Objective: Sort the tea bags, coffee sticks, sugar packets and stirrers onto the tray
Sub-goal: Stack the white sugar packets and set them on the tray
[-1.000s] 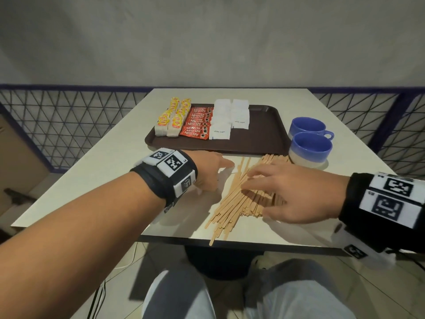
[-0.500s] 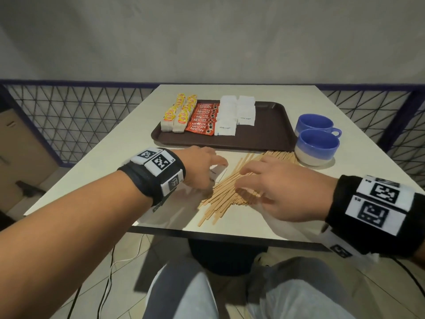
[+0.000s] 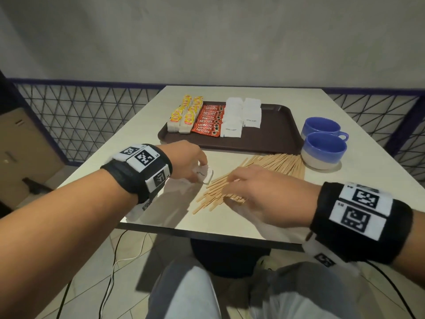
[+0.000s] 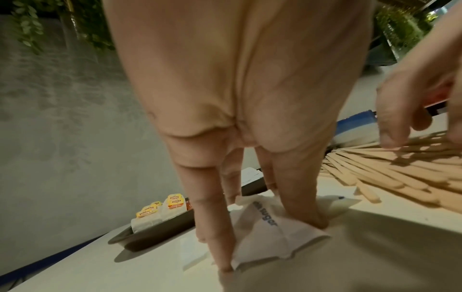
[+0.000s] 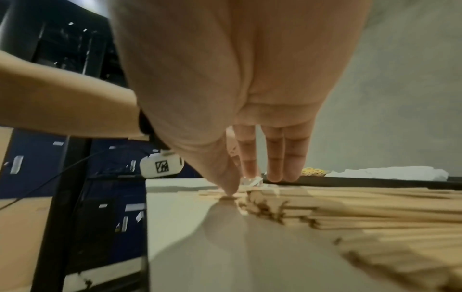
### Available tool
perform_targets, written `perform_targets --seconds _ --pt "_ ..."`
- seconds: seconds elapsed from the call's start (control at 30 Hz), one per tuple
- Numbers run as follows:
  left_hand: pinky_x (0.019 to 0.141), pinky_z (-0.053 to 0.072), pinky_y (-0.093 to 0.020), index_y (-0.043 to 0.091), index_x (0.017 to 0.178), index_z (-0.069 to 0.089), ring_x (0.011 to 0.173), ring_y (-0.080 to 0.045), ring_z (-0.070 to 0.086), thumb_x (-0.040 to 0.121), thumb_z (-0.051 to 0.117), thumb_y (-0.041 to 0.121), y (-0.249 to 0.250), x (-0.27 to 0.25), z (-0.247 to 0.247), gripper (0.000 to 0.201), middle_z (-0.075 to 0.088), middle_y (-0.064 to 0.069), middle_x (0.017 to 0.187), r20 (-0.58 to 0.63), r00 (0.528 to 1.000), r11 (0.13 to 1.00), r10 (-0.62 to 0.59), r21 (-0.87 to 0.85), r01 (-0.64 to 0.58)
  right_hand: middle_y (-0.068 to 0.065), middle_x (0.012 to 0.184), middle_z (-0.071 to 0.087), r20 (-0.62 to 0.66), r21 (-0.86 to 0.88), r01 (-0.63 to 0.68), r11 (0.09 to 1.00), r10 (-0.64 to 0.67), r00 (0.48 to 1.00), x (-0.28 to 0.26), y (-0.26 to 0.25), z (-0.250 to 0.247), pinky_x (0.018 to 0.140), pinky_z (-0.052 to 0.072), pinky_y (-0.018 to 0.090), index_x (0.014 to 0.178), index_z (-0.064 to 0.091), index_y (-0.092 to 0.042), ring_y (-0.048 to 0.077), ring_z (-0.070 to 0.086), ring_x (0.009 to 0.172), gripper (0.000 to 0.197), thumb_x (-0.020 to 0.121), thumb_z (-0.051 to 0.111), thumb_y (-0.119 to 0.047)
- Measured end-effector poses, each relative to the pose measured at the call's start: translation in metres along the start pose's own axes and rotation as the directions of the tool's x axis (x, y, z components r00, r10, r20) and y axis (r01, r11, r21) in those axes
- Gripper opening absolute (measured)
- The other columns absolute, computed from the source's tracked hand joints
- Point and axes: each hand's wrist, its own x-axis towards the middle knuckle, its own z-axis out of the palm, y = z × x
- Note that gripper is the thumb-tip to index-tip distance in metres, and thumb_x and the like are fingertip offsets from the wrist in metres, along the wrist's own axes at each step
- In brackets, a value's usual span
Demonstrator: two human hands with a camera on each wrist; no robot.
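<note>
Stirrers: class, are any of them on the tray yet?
No: the stirrers all lie on the table, in front of the tray.

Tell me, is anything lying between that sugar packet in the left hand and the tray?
Nothing visible. The left hand pinches the sugar packet just short of the tray, with bare table between. The stirrers lie off to the right.

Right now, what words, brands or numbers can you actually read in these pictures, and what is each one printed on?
"NESCAFE" on the red coffee sticks on the tray.
"white sugar" on the sugar packets on the tray.
"sugar" on the packet that the left hand pinches.
"Lipton" on the yellow tea bag tags, small but legible.
"L4" beside a square code on the left wristband.
Smaller print on the sticks and the right wristband: too small to read.
</note>
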Motion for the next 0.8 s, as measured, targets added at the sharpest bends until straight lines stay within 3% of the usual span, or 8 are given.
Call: perform_targets --seconds 0.1,0.2,0.3,0.4,0.53,0.67,0.73,0.8 --pt "0.089 0.052 -0.035 0.024 0.132 0.065 0.105 -0.023 0.058 0.086 0.079 0.039 -0.002 0.007 -0.001 0.05 0.065 -0.001 0.119 -0.03 1.0 1.0 -0.006 -0.001 0.006 -0.014 0.133 0.051 0.003 0.145 -0.126 0.981 0.127 0.992 0.002 0.009 -0.022 0.103 0.046 0.029 0.138 0.055 -0.038 0.007 0.05 0.121 0.04 0.098 0.061 -0.036" --pt "0.08 0.053 -0.033 0.027 0.111 0.065 0.091 -0.019 0.057 0.081 0.084 0.042 -0.006 0.013 -0.005 0.038 0.058 0.007 0.095 -0.026 1.0 1.0 -0.009 -0.023 0.008 -0.017 0.13 0.055 0.01 0.333 -0.264 0.905 0.277 0.961 0.007 0.02 -0.042 0.101 0.05 0.028 0.133 0.058 -0.04 0.004 0.056 0.117 0.039 0.095 0.066 -0.035" --pt "0.064 0.044 -0.027 0.027 0.091 0.06 0.081 -0.015 0.059 0.082 0.083 0.042 -0.01 0.009 -0.016 0.029 0.06 0.011 0.085 -0.063 0.998 0.997 -0.007 -0.075 0.002 -0.011 0.123 0.066 -0.011 0.591 -0.308 0.745 0.39 0.921 0.021 0.032 -0.052 0.1 0.054 0.032 0.125 0.064 -0.035 0.007 0.065 0.11 0.033 0.093 0.071 -0.03" --pt "0.06 0.05 -0.029 0.022 0.086 0.061 0.076 -0.019 0.064 0.084 0.082 0.042 -0.015 -0.001 -0.039 0.03 0.065 0.001 0.087 -0.162 0.987 0.979 -0.009 -0.204 -0.025 -0.005 0.12 0.067 0.046 0.771 -0.32 0.55 0.453 0.89 0.043 0.036 -0.055 0.099 0.055 0.038 0.13 0.059 -0.032 0.015 0.067 0.109 0.046 0.088 0.077 -0.03" --pt "0.066 0.062 -0.029 0.012 0.096 0.069 0.08 -0.019 0.074 0.08 0.083 0.035 -0.009 -0.014 -0.074 0.032 0.07 -0.014 0.1 -0.319 0.948 0.736 -0.004 -0.643 -0.213 -0.003 0.129 0.066 0.153 0.904 -0.241 0.354 0.259 0.954 0.066 0.04 -0.06 0.108 0.047 0.041 0.136 0.051 -0.034 0.016 0.063 0.119 0.065 0.079 0.082 -0.035" --pt "0.072 0.063 -0.036 -0.013 0.113 0.059 0.084 -0.032 0.069 0.075 0.083 0.034 -0.004 0.0 -0.085 0.064 0.06 -0.039 0.104 -0.382 0.924 0.471 -0.028 -0.82 -0.325 0.018 0.12 0.069 0.054 0.99 -0.077 0.114 0.195 0.979 0.084 0.05 -0.063 0.096 0.058 0.043 0.131 0.06 -0.015 0.035 0.071 0.107 0.046 0.087 0.075 -0.013" --pt "0.07 0.064 -0.038 -0.008 0.11 0.063 0.082 -0.028 0.071 0.082 0.081 0.026 0.0 0.011 -0.085 0.048 0.067 -0.032 0.098 -0.407 0.911 0.432 -0.07 -0.835 -0.34 0.018 0.105 0.071 0.02 0.997 -0.039 0.065 0.274 0.961 0.093 0.057 -0.064 0.081 0.062 0.035 0.124 0.063 -0.006 0.032 0.073 0.091 0.034 0.091 0.068 0.0" --pt "0.069 0.065 -0.042 0.003 0.099 0.068 0.075 -0.023 0.072 0.089 0.078 0.017 0.004 0.022 -0.085 0.02 0.072 -0.013 0.084 -0.423 0.9 0.398 -0.102 -0.847 -0.353 0.019 0.101 0.072 0.001 0.988 -0.051 0.146 0.321 0.947 0.1 0.065 -0.065 0.073 0.061 0.031 0.118 0.065 -0.004 0.032 0.073 0.085 0.025 0.094 0.063 0.005"
